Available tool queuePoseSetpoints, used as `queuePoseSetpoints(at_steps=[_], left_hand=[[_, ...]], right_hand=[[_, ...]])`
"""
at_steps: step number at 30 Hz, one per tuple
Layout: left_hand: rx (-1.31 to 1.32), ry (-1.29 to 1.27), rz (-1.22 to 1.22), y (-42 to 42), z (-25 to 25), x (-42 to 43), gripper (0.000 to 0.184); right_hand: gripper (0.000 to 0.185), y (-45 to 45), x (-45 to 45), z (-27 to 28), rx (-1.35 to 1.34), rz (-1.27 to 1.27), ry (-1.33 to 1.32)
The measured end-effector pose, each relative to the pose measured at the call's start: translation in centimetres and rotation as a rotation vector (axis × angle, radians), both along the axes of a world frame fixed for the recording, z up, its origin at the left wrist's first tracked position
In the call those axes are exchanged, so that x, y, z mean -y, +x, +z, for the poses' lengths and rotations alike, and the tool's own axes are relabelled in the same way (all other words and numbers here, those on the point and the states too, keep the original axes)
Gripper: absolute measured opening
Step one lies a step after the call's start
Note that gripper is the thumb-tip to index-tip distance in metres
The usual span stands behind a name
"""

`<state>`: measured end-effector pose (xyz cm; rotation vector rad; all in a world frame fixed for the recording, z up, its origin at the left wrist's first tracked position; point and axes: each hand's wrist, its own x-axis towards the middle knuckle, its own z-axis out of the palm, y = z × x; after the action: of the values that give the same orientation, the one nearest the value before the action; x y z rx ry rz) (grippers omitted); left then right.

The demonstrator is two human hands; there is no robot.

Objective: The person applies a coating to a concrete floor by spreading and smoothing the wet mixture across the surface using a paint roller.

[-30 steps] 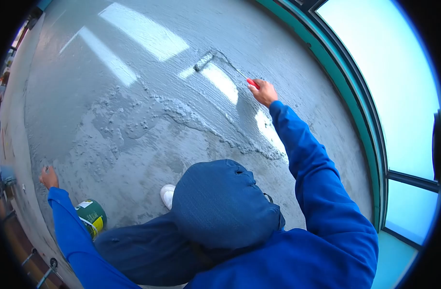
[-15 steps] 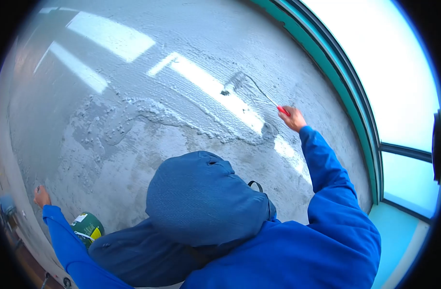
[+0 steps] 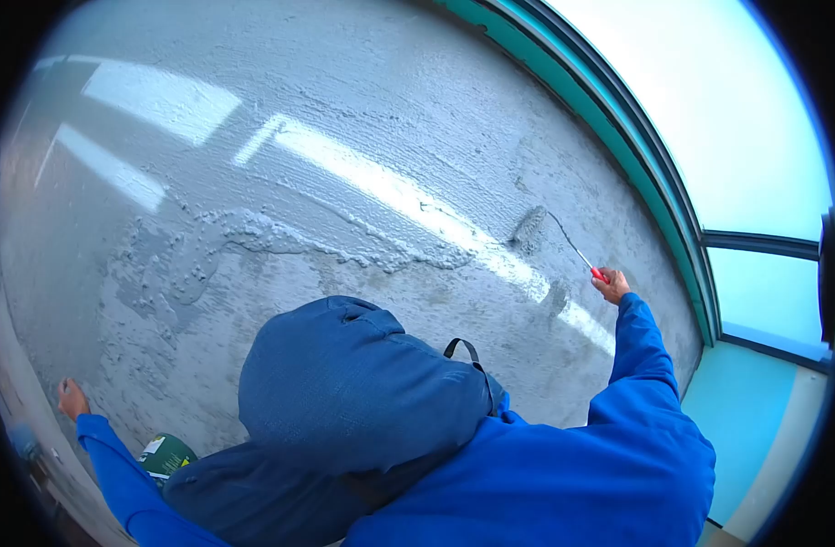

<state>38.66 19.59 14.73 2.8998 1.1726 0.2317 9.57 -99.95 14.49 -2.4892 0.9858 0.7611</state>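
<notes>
My right hand [image 3: 611,285] is wrapped around the red handle of a paint roller [image 3: 529,231]. The roller's grey, wet-looking sleeve rests on the floor [image 3: 344,164], which carries a rough grey coating with a thick, lumpy edge [image 3: 280,234]. At the far left, my left hand [image 3: 72,399] is low near the floor with its fingers curled in, and no object shows in it. Close to my left forearm stands a green bucket [image 3: 168,453] with a pale label, partly hidden behind my dark-trousered leg.
My bent knee [image 3: 363,383] fills the lower middle. A teal ledge with a dark window frame [image 3: 636,137] curves along the right side, beside bright panes. Light patches [image 3: 372,173] reflect off the wet coating. Blurred items lie at the lower left edge.
My right hand has drawn the roller toward me and to the right across the coating. The view has shifted slightly, and my left hand appears a little lower.
</notes>
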Motion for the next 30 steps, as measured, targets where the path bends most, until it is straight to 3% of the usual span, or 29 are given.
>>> queuePoseSetpoints(at_steps=[2,6,13,18,21,27,30], left_hand=[[-0.041,0.045,-0.005,-0.7,0.4,-0.9,0.044],[0.005,0.087,0.024,-2.8,0.7,-3.2,0.043],[0.076,0.112,0.109,-5.9,1.4,-2.7,0.044],[0.042,0.089,0.12,-7.5,2.0,-2.2,0.043],[0.095,0.129,0.111,-9.1,2.6,-0.6,0.046],[0.161,0.076,0.244,-11.1,4.7,2.1,0.045],[0.162,0.056,0.236,-11.7,6.4,4.1,0.043]], right_hand=[[0.036,1.7,0.7,-1.3,0.023,-0.023,0.034],[0.037,9.1,-0.3,-3.7,0.148,0.19,0.049],[0.037,25.5,-9.1,-6.5,0.329,0.455,0.073],[0.038,36.4,-19.0,-7.9,0.408,0.582,0.11],[0.039,41.0,-26.7,-6.9,0.453,0.714,0.296],[0.027,43.6,-45.9,-7.2,0.241,0.61,0.874],[0.029,44.2,-55.4,-7.2,0.227,0.6,0.902]])
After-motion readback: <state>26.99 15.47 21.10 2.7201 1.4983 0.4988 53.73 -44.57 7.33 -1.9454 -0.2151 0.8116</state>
